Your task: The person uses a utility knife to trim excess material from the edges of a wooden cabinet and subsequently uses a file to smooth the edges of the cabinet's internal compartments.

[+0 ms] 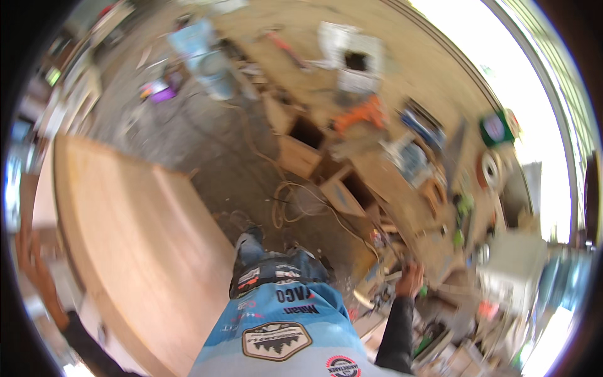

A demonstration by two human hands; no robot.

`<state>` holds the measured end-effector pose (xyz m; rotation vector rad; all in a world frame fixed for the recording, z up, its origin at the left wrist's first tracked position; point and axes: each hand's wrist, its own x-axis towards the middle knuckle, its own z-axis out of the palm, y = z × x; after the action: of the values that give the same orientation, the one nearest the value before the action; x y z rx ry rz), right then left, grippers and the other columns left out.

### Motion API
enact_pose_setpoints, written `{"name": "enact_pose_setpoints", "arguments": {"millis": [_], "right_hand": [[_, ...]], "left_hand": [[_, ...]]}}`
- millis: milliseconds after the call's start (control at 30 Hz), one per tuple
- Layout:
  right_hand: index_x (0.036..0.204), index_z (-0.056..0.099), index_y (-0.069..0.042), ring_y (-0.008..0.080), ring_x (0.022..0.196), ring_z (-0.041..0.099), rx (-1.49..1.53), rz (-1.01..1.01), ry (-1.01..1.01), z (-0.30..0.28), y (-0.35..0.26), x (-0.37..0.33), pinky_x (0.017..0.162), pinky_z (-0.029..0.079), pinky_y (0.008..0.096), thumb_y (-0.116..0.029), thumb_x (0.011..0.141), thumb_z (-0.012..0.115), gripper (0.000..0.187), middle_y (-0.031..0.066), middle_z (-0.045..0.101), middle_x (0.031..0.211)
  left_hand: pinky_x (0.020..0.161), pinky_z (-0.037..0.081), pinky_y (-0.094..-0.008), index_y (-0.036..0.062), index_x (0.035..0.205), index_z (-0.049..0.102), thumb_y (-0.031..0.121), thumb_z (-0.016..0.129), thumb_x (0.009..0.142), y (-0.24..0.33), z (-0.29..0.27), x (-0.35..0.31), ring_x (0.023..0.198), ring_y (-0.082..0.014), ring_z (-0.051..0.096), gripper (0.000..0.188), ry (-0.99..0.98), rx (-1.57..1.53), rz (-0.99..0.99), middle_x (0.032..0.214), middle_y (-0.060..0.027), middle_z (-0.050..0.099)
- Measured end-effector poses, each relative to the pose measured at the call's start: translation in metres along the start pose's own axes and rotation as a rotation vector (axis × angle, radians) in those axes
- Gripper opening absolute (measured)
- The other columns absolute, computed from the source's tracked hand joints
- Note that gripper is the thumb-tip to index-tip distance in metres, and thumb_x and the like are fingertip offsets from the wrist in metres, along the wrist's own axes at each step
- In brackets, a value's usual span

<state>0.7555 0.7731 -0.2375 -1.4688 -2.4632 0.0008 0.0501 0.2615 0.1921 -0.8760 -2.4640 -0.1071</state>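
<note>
My left hand (pixel 41 270) is at the far left, its fingers stretched out and apart, with nothing seen in it. Between it and my body stands a large pale wooden panel or cabinet (pixel 138 251) with a rounded edge strip; I cannot tell whether the hand touches it. My right hand (pixel 409 280) is at the near edge of the cluttered workbench (pixel 433 251). Its fingers are curled closed. Blur hides what they hold, if anything. Small tools and scraps lie close around that hand.
A tan cord (pixel 279 207) lies coiled on the grey floor (pixel 213 151) ahead of my feet. Open wooden boxes (pixel 298 157) line the bench side. On the bench are an orange tool (pixel 362 115), a blue tool (pixel 422 129) and a tape roll (pixel 488 168). A blue bucket (pixel 215 75) stands farther off.
</note>
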Motion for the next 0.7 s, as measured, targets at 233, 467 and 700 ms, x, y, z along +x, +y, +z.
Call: {"name": "enact_pose_setpoints", "arguments": {"millis": [233, 467, 700], "right_hand": [[0.11, 0.06, -0.002, 0.0198, 0.057, 0.051, 0.546, -0.255, 0.129, 0.027, -0.161, 0.018, 0.056, 0.044, 0.0332, -0.018, 0.1, 0.054, 0.02, 0.0123, 0.062, 0.081], [0.124, 0.062, 0.002, 0.0083, 0.05, 0.052, 1.221, -0.214, -0.622, 0.027, -0.414, 0.147, 0.047, 0.04, 0.0243, -0.026, 0.102, 0.054, 0.036, 0.0028, 0.062, 0.067], [0.114, 0.066, 0.003, 0.0069, 0.049, 0.048, 1.287, -0.757, -0.467, 0.069, -0.644, 0.269, 0.046, 0.036, 0.0255, -0.022, 0.099, 0.056, 0.03, 0.0011, 0.056, 0.063]], "left_hand": [[0.092, 0.045, -0.0327, 0.008, 0.143, 0.057, 0.021, 0.06, 0.098, 0.087, -0.005, 0.004, 0.114, -0.0213, 0.057, 0.047, -0.144, -0.069, -0.24, 0.137, -0.0118, 0.061], [0.089, 0.046, -0.036, 0.008, 0.15, 0.047, 0.026, 0.069, 0.091, 0.037, -0.003, -0.05, 0.109, -0.0283, 0.058, 0.066, -0.427, -0.117, -0.624, 0.125, -0.0172, 0.059], [0.087, 0.046, -0.0471, 0.0024, 0.161, 0.009, 0.037, 0.077, 0.085, 0.049, -0.006, -0.07, 0.092, -0.0409, 0.06, 0.108, -0.629, -0.327, -0.734, 0.094, -0.0252, 0.061]]}}
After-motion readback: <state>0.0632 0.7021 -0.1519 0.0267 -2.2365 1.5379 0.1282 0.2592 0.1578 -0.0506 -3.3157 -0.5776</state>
